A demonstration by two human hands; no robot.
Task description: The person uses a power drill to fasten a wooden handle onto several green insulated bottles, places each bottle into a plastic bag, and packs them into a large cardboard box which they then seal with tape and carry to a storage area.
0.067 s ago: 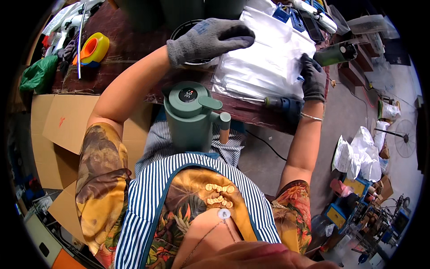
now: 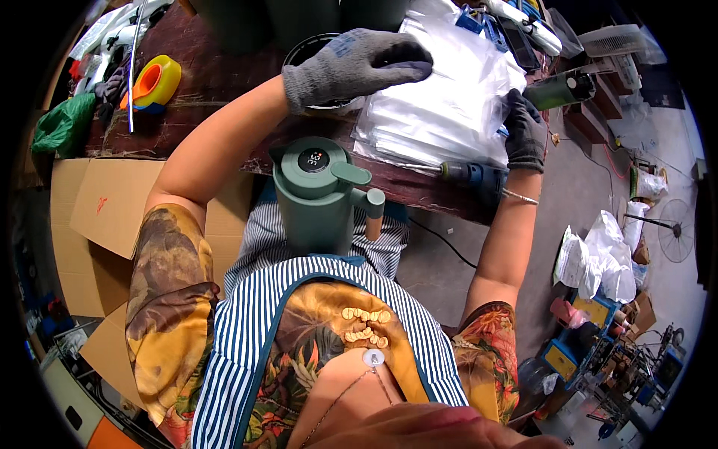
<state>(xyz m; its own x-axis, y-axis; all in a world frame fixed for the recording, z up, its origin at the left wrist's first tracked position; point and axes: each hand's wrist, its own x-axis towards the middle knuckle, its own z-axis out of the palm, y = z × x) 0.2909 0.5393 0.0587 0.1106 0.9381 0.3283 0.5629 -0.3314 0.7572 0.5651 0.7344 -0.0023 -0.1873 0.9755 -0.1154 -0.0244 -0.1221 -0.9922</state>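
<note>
A stack of clear plastic bags (image 2: 426, 112) lies on the table. My left hand (image 2: 366, 63), in a grey glove with dark fingers, reaches over the bags' left side, its fingers stretched out and holding nothing. At the stack's right edge, my gloved right hand (image 2: 526, 131) has its fingers closed on the edge of a plastic bag; the fingertips are partly hidden. A green insulated jug (image 2: 318, 206) with a lit display on its lid stands upright against my lap, touched by neither hand. Beside my right wrist lies a power screwdriver (image 2: 471, 173).
A black-rimmed round container (image 2: 299, 52) sits behind my left hand. A yellow tape dispenser (image 2: 161, 78) and a green bag (image 2: 66, 126) are at the left. A dark green bottle (image 2: 557, 90) is beyond my right hand. Open cardboard boxes (image 2: 112, 209) stand left of me.
My left hand has shifted slightly to the right over the bags. My right hand has moved very little, and the plastic beside it has shifted slightly.
</note>
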